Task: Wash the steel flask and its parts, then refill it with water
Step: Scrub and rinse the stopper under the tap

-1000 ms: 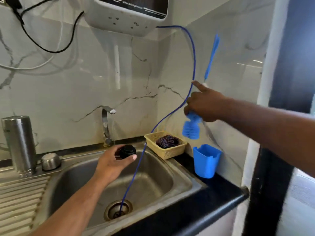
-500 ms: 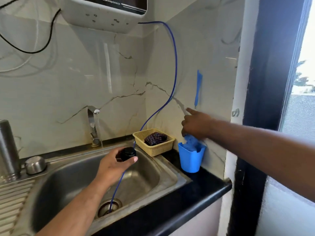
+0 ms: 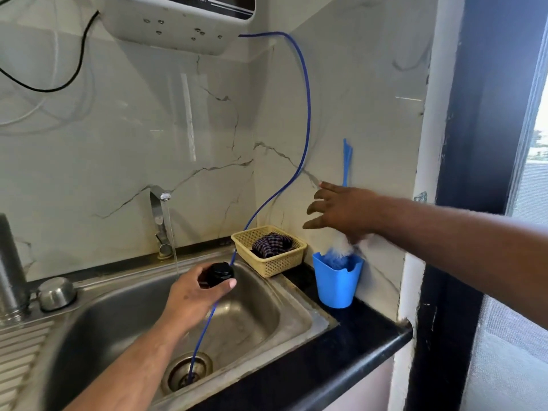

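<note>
My left hand (image 3: 194, 293) holds the flask's black stopper (image 3: 218, 274) over the steel sink (image 3: 296, 304), close to the thin stream running from the tap (image 3: 160, 216). At the far left edge stands the steel flask (image 3: 10, 262), with its steel cap (image 3: 56, 293) upside down beside it on the sink rim. My right hand (image 3: 341, 212) hovers with fingers spread just above the blue cup (image 3: 336, 281), which holds the blue bottle brush (image 3: 346, 164) leaning against the wall.
A yellow basket (image 3: 272, 266) with a dark cloth sits behind the sink's right corner. A blue hose (image 3: 307, 120) runs from the wall-mounted purifier (image 3: 184, 22) down into the drain (image 3: 188, 372). The black counter edge (image 3: 341, 378) lies to the right.
My right hand lowered the bottle brush into the blue cup and let go of it, fingers now spread. The left hand kept the stopper over the sink.
</note>
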A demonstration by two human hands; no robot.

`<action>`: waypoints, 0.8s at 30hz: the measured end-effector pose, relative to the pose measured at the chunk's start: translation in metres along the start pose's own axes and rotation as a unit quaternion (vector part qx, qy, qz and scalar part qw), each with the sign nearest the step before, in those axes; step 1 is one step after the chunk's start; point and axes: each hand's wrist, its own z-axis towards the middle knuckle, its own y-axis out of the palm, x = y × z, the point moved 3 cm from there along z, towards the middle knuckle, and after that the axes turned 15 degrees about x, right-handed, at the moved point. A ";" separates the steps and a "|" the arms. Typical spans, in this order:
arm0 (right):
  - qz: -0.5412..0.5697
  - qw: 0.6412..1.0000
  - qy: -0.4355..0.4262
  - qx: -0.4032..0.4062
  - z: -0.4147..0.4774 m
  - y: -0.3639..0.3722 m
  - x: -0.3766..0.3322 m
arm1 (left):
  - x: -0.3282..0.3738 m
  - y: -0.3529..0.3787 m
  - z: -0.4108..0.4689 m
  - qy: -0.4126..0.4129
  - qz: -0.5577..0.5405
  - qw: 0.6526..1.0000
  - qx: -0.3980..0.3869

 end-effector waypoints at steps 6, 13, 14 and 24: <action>0.092 0.991 0.056 0.074 0.023 -0.061 0.014 | -0.019 -0.011 0.023 -0.038 0.015 0.998 0.038; 0.453 0.849 0.154 0.224 0.126 -0.084 -0.084 | -0.053 -0.014 0.068 -0.106 -0.015 0.988 0.107; 0.497 0.822 0.172 0.217 0.148 -0.077 -0.106 | -0.057 -0.014 0.074 -0.106 -0.014 0.988 0.114; 0.753 0.542 0.349 0.131 0.288 0.012 -0.232 | -0.119 -0.009 0.104 -0.115 0.005 0.980 0.162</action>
